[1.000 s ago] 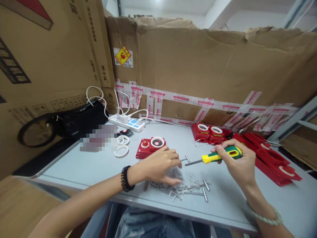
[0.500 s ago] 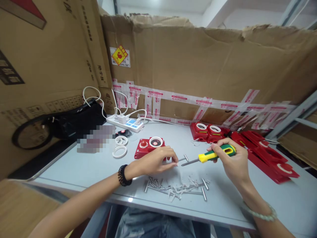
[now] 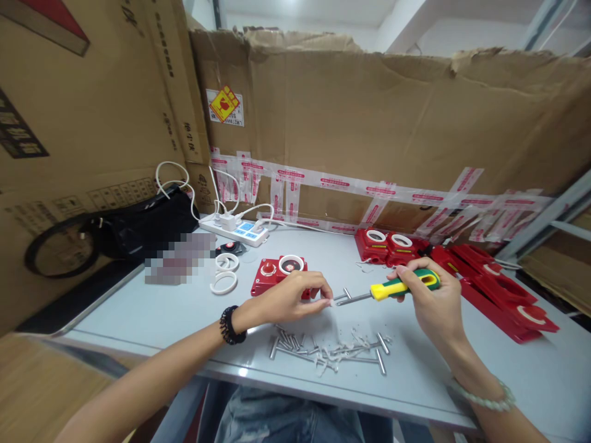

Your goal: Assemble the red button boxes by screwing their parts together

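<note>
Thumb and fingertips of my left hand [image 3: 298, 296] pinch a tiny whitish piece, too small to name. My right hand [image 3: 436, 301] is wrapped round a green and yellow screwdriver [image 3: 383, 290], whose tip touches or nearly touches that piece. Behind my left hand sits a red device [image 3: 265, 275] with a red button and a white ring [image 3: 290, 264], its front partly covered by the hand. A metal T-shaped rod [image 3: 347, 293] lies just beyond the screwdriver shaft. Nearer me are more T-shaped rods [image 3: 364, 359], small metal pins [image 3: 289, 339] and clear plastic scraps [image 3: 325, 357].
White rings [image 3: 223, 282] and a power strip [image 3: 233, 230] with cables are at the left, beside a black bag [image 3: 143, 224]. Red housings [image 3: 503, 295] lie at the right. A cardboard wall [image 3: 351, 117] stands behind the table [image 3: 415, 387].
The screwdriver tip has moved slightly left, up to the piece at my left fingertips. My left hand has barely moved.
</note>
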`<action>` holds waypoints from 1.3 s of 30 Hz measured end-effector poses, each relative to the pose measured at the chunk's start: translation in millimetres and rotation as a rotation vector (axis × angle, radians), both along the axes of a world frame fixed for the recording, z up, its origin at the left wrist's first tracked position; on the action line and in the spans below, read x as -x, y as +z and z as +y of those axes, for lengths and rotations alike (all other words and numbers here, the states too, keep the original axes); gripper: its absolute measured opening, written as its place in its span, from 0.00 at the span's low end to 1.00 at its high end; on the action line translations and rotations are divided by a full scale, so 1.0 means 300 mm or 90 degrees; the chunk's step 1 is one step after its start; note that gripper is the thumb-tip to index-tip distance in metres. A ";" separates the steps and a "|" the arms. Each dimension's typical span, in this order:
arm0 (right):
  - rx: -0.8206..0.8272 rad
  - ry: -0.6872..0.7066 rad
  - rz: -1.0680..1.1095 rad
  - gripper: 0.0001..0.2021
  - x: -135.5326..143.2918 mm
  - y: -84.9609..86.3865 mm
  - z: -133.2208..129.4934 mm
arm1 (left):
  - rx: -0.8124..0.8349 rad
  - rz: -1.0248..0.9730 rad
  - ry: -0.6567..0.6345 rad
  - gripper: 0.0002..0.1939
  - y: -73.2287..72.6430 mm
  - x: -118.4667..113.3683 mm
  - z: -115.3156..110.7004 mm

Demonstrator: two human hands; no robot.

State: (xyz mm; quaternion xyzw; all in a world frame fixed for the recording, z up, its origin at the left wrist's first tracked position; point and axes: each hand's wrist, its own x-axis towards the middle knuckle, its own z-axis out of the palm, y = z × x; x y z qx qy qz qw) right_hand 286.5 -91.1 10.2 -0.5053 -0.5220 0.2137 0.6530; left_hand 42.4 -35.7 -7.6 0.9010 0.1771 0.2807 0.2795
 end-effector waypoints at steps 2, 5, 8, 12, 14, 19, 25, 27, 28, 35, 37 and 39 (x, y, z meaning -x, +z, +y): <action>0.001 0.003 0.002 0.11 0.000 0.001 -0.002 | 0.003 -0.002 -0.001 0.05 0.002 0.001 0.000; 0.004 0.005 0.012 0.11 -0.001 0.002 -0.002 | 0.011 -0.004 0.003 0.05 0.006 0.000 -0.003; 0.005 0.007 0.035 0.11 -0.004 0.000 0.001 | 0.022 -0.012 0.010 0.06 0.009 -0.001 -0.006; 0.008 0.006 0.058 0.11 -0.008 0.000 0.002 | 0.033 -0.041 0.013 0.06 0.015 -0.004 -0.010; 0.005 0.004 0.067 0.11 -0.008 -0.001 0.001 | 0.038 -0.053 0.017 0.06 0.019 -0.004 -0.011; 0.000 0.006 0.083 0.11 -0.005 -0.001 -0.003 | 0.057 -0.074 0.024 0.06 0.026 -0.001 -0.013; -0.026 -0.007 0.074 0.11 0.001 0.002 -0.010 | 0.089 -0.088 0.040 0.07 0.024 -0.003 -0.013; -0.033 -0.012 0.060 0.11 0.004 0.003 -0.012 | 0.099 -0.090 0.044 0.07 0.024 -0.004 -0.012; -0.037 -0.016 0.055 0.11 0.006 0.003 -0.014 | 0.102 -0.091 0.046 0.07 0.024 -0.005 -0.012; -0.064 -0.044 0.047 0.10 0.020 0.003 -0.023 | 0.125 -0.091 0.062 0.09 0.019 -0.009 -0.015; -0.059 -0.039 0.061 0.10 0.020 0.006 -0.022 | 0.119 -0.089 0.070 0.09 0.020 -0.011 -0.014; -0.051 -0.032 0.079 0.10 0.018 0.009 -0.018 | 0.087 -0.085 0.078 0.09 0.026 -0.008 -0.011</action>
